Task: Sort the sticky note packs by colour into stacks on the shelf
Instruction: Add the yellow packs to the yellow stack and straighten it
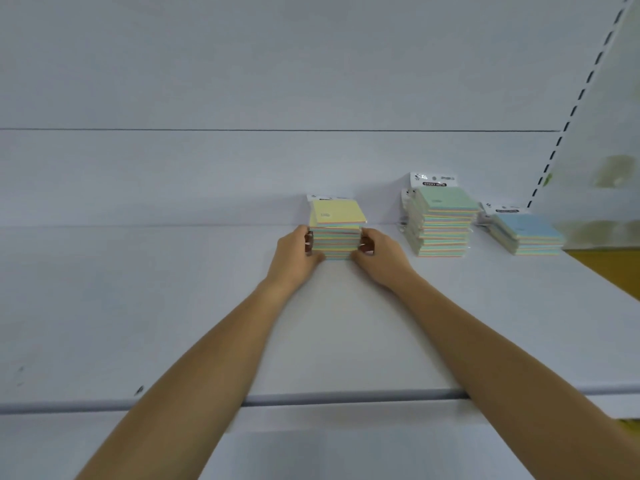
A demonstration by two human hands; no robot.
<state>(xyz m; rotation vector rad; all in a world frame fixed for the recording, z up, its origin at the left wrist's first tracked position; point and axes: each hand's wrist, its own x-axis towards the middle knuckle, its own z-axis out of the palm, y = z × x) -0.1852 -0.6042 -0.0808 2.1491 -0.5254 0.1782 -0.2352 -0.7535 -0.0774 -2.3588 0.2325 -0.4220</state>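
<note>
A stack of sticky note packs with a yellow top (336, 230) stands on the white shelf (138, 306), near its back wall. My left hand (294, 252) grips the stack's left side and my right hand (375, 256) grips its right side, fingers curled round the lower packs. To the right stands a taller stack with a green top (443, 221). Further right lies a low stack with a blue top (528, 233). The packs' white header cards point toward the back wall.
The shelf's front edge (346, 398) runs across the lower part of the view. A slotted upright (568, 123) rises at the right, beside a white side panel. A yellow surface (609, 268) shows past the shelf's right end.
</note>
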